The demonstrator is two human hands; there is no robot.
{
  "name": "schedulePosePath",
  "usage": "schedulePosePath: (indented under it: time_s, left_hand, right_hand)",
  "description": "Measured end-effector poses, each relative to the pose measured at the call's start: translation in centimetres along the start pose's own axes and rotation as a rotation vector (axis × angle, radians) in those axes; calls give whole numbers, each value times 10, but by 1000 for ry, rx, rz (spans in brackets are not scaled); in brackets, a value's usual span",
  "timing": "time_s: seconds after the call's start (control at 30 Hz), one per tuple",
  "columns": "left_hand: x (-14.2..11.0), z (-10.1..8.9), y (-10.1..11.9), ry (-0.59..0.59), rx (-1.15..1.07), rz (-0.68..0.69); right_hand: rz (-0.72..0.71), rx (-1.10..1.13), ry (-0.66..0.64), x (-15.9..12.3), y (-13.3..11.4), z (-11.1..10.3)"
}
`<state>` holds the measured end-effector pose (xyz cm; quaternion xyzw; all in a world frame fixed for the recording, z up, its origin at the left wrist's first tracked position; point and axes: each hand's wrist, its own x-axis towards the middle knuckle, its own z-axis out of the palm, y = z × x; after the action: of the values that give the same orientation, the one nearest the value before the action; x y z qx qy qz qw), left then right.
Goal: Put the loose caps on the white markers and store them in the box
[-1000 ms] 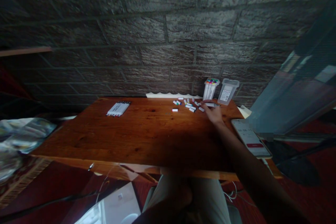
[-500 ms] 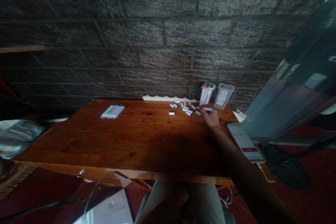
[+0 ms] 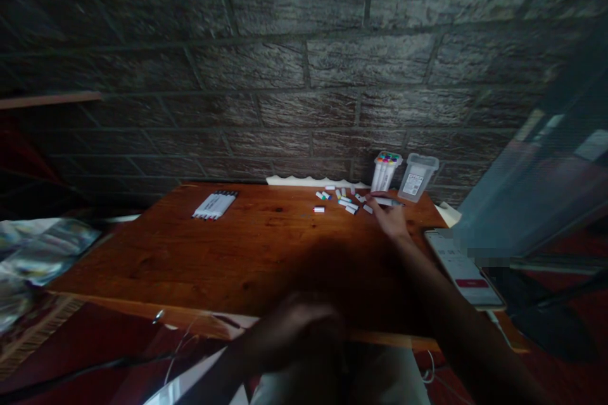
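My right hand reaches across the wooden table to its far right, fingers closed on a white marker held level. Several loose marker caps lie scattered just left of that hand. Behind it stand a clear case full of markers and a second clear case. A row of uncapped markers lies at the far left of the table. My left hand hovers low at the table's near edge, dark and smeared by motion; its fingers cannot be made out.
A phone with a lit screen lies on the table's right edge. A brick wall rises behind the table. A white scalloped strip lies along the back edge. Crumpled plastic sits at the left.
My left hand has risen from my lap to the table's near edge. The right hand stays by the caps with the marker.
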<state>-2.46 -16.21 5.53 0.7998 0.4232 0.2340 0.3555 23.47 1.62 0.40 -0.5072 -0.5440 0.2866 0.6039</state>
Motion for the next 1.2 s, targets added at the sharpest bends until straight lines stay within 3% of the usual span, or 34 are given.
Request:
schedulePosePath:
  time_s: [0.03,0.1,0.17,0.23,0.3,0.43,0.6,0.87,1.2]
  left_hand:
    - [18,-13,-10,18,8,22]
    - [65,-36,-36,256,37,100]
    - [115,-50,-65,399,-44,120]
    - [155,-53,-92,418,-175,119]
    - [175,-48,-110,432,-218,135]
    - [174,-38,-125,449,-295,165]
    - [168,-32,-123,447,-473,187]
    - [171,-20,-119,426,-359,156]
    - [168,-20,-117,432,-243,185]
  right_hand:
    - [6,5,-1,0,0,0]
    - [21,21,-2,-1,1,1]
    - [34,37,-7,-2,1,2]
    - [52,62,-29,-2,0,3]
    - [83,111,-74,-4,-3,6]
    - [124,177,-132,-8,-11,10]
    - [123,156,-202,-19,-24,19]
    - [-108,75,-171,-30,-32,30]
    - [-228,17,-330,-35,-18,34]
